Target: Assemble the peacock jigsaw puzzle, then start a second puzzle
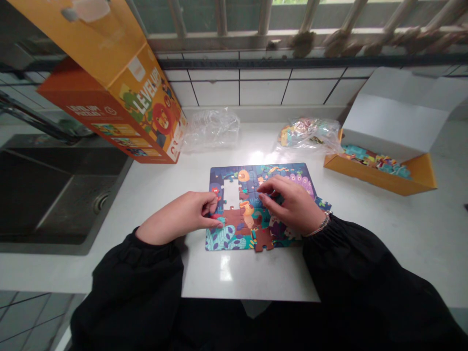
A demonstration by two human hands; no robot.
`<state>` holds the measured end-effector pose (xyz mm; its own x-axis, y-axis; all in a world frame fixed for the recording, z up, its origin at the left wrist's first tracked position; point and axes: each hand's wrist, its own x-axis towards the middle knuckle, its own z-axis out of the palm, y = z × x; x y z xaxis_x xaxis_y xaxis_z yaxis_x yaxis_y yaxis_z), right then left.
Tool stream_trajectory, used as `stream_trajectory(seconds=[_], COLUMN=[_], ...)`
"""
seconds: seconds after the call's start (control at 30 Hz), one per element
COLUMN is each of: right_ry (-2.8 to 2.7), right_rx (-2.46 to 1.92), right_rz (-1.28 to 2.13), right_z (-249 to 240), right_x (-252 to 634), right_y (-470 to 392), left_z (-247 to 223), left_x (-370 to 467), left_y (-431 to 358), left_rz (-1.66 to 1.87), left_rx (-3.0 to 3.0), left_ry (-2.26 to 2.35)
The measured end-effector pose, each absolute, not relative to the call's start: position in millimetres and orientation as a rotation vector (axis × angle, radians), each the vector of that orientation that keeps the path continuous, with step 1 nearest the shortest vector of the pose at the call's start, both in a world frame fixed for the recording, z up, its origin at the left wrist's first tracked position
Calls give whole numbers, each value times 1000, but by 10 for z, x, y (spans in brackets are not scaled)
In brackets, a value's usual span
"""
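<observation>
A colourful jigsaw puzzle lies on the white counter, with a white gap at its upper left. Over the puzzle's left edge is my left hand, its fingers closed around a small piece with red and teal on it. My right hand hovers over the right half, thumb and forefinger curved a little apart, with nothing visible between them. A loose brown piece rests on the puzzle's lower edge. Another loose dark blue piece lies by the right edge, partly beside my right wrist.
An orange puzzle box stands at the back left beside a dark sink. Clear plastic packaging and a plastic bag of pieces lie behind the puzzle. An open yellow box with pieces is at right.
</observation>
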<state>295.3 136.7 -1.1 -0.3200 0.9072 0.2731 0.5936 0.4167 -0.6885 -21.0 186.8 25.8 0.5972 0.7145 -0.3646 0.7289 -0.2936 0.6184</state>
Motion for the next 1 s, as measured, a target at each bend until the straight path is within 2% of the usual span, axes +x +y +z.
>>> stream_trajectory(seconds=[0.7, 1.0], right_ry=[-2027, -2023], right_rx=[-1236, -1232], right_rz=[628, 633], right_z=[-15, -12], right_x=[2955, 2960], right_y=[1377, 1370], left_z=[153, 337], left_x=[-170, -256], left_y=[1869, 1872], left_rz=[18, 148], left_rx=[2165, 1994], left_ry=[1223, 1286])
